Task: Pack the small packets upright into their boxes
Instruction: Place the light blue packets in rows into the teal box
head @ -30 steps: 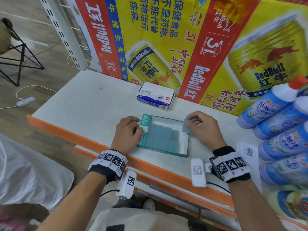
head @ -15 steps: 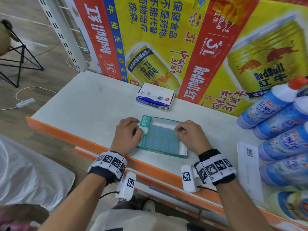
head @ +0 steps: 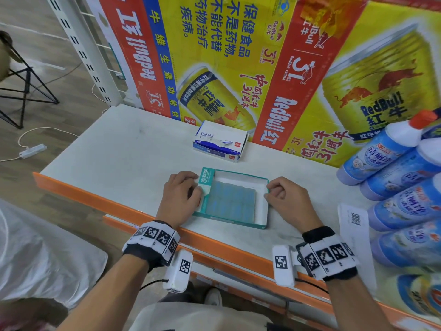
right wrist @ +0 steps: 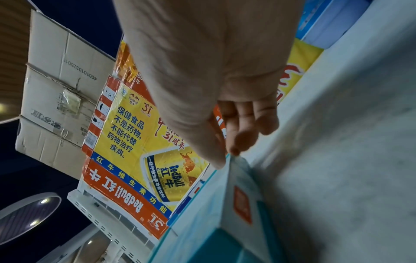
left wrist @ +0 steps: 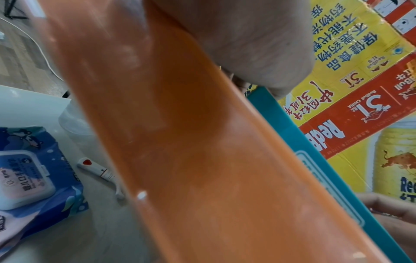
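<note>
Since a second ago, the right hand has left the box interior, where it pressed a packet, and now sits at the box's 3 o'clock wall, thumb and fingers pinching the rim. Left hand stays curled over the flap at 9 o'clock; its fingertips are hidden, so its grasp is uncertain. Blue packets fill the teal box except a bare strip at 3 o'clock; their orientation is unclear. An eraser box lies at 12 o'clock.
</note>
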`<state>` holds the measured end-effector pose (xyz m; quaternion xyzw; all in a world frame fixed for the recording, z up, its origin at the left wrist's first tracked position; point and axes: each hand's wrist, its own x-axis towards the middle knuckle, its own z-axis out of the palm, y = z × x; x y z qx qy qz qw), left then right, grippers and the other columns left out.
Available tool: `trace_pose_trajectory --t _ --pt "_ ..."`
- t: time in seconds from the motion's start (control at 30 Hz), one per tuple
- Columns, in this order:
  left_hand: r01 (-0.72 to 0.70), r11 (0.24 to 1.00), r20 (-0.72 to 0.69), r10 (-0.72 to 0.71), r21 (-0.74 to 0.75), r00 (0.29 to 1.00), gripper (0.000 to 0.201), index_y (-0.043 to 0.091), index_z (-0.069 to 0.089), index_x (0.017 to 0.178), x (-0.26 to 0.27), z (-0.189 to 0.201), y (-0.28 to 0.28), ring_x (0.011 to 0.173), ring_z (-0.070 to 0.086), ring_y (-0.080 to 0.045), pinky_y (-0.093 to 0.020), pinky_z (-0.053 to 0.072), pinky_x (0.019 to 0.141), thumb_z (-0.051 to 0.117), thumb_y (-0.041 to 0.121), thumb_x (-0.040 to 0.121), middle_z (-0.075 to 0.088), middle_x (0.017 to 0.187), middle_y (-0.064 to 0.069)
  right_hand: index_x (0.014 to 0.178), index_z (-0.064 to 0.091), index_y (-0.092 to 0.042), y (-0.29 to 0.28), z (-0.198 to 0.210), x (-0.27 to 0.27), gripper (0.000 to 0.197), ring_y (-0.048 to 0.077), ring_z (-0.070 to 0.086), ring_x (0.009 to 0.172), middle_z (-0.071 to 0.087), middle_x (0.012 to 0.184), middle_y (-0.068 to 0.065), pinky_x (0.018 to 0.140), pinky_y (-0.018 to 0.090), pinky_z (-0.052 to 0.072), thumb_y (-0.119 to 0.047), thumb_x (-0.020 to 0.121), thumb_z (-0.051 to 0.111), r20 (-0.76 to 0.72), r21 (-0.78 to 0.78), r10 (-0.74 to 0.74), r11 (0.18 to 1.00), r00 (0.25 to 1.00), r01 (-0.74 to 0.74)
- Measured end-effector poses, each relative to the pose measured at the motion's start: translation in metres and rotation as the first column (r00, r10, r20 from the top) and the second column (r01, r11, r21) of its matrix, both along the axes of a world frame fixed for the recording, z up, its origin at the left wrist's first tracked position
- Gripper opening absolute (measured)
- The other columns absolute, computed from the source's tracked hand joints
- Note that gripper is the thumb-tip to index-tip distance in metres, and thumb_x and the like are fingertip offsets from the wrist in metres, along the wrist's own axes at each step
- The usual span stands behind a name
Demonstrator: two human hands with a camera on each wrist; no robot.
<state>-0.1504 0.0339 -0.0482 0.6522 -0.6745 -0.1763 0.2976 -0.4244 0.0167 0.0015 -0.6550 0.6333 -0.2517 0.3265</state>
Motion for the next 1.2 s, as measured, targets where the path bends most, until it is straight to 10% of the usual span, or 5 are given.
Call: trace_pose_trajectory --t 0.37,0.57,0.77,0.97,1.2 --pt "0.115 0.988 0.049 -0.120 0.099 0.992 0.039 0.013 0.066 0.086 -0.006 0.008 -0.013 0.106 0.041 -0.016 -0.028 0.036 0.089 0.036 0.037 0.085 0.056 0.121 -0.001 0.094 0.050 -0.029 0.009 -0.003 -0.010 0.024 0.014 0.052 0.061 0.058 0.066 0.005 0.058 0.020 0.041 -0.011 0.082 0.061 -0.065 0.091 0.008 0.996 0.998 -0.002" --pt "0.266 0.951 0.037 -0.275 0.157 0.961 0.037 0.012 0.060 0.100 -0.037 0.015 -0.027 0.107 0.040 -0.017 -0.032 0.041 0.092 0.045 0.043 0.087 0.053 0.123 -0.001 0.101 0.053 -0.030 0.010 0.001 -0.033 0.026 0.023 0.058 0.060 0.052 0.060 0.002 0.059 0.043 0.056 -0.010 0.085 0.049 -0.172 0.080 -0.165 0.980 0.971 0.180" --pt "0.394 0.877 0.048 -0.421 0.275 0.906 0.053 0.019 0.048 0.118 -0.046 0.022 -0.042 0.108 0.038 -0.014 -0.030 0.045 0.092 0.069 0.045 0.077 0.046 0.117 0.002 0.112 0.044 -0.041 0.004 0.005 -0.040 0.032 0.022 0.065 0.058 0.060 0.081 -0.007 0.039 0.031 0.053 -0.019 0.089 0.042 -0.172 0.112 -0.299 0.941 0.939 0.320" --pt "0.480 0.841 0.057 -0.508 0.251 0.859 0.056 0.020 0.047 0.119 -0.045 0.026 -0.048 0.108 0.040 -0.014 -0.030 0.048 0.089 0.071 0.045 0.076 0.045 0.118 0.001 0.124 0.047 -0.028 0.005 -0.003 -0.031 0.037 0.023 0.057 0.087 0.050 0.103 0.001 0.082 0.039 0.050 -0.027 0.087 0.050 -0.309 0.103 -0.284 0.939 0.908 0.328" --pt "0.510 0.816 0.031 -0.537 0.271 0.843 0.051 0.020 0.048 0.121 -0.059 0.027 -0.060 0.107 0.043 -0.011 -0.024 0.047 0.088 0.067 0.046 0.081 0.046 0.119 0.000 0.126 0.046 -0.021 0.008 -0.006 -0.036 0.042 0.024 0.056 0.102 0.056 0.117 0.005 0.092 0.039 0.045 -0.021 0.085 0.053 -0.218 0.075 -0.425 0.890 0.879 0.449"
